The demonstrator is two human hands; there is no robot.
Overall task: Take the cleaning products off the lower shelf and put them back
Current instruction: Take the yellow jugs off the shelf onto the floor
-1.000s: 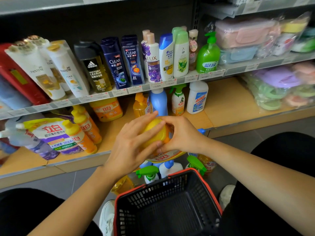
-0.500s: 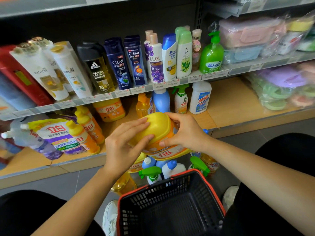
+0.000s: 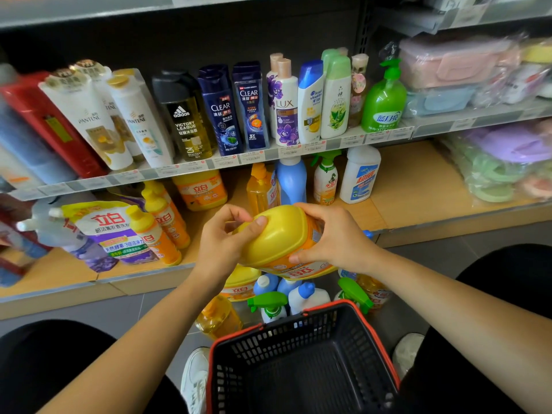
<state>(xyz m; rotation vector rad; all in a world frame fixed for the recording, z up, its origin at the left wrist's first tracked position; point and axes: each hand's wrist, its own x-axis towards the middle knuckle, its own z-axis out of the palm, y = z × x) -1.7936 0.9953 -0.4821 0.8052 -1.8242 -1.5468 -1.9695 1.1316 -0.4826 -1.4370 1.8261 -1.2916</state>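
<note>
A big yellow detergent jug [image 3: 280, 237] with an orange label hangs in front of the lower shelf [image 3: 418, 186], tilted with its top to the left. My left hand [image 3: 227, 243] grips its top end, the thumb laid over the cap side. My right hand [image 3: 331, 237] grips the jug's body from the right. On the lower shelf stand an orange jug [image 3: 200, 189], an orange bottle [image 3: 260, 189], a blue bottle [image 3: 291, 179], a green-topped spray bottle [image 3: 325, 179] and a white bottle [image 3: 360, 174].
A black basket with a red rim [image 3: 301, 363] sits on the floor below my hands. Several bottles [image 3: 286, 297] stand on the floor between basket and shelf. Orange bottles [image 3: 158, 231] and a refill pouch [image 3: 104, 228] lie at the shelf's left. Shampoo bottles [image 3: 221, 112] fill the upper shelf.
The jug has moved up a little and turned, its yellow top now showing more. My left hand has shifted from lying over the top to gripping the cap end.
</note>
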